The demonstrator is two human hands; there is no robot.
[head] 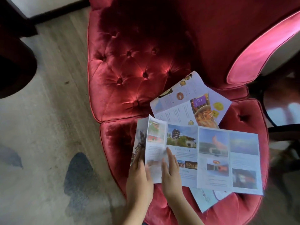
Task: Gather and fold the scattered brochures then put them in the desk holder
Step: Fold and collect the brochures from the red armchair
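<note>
A red chair (pixel 129 62) is seen, and three brochures are spread on its seat. None is folded yet and none is put away. The holder is not seen, so most of the task seems to be left.

The big brochure (pixel 211 156) is laid open at the front of the seat, on top of the others. Pictures of towers and old buildings are printed on it. Its left flap is lifted up, so a first fold is likely being started.

The food brochure (pixel 186 101) is laid behind it, partly under its far edge. Dishes are shown on it. A purple label with pale signs is printed there, but it cannot be read.

The third brochure (pixel 206 200) is tucked under the big one's near right corner. Only a pale blue part is seen.

The small print on all three is too blurry to be read. No brand is made out.

The lifted flap is pinched by the grip of the left hand (pixel 139 181). The right hand (pixel 172 172) is laid flat on the page just beside it, its grip spread, fingers straight.
</note>
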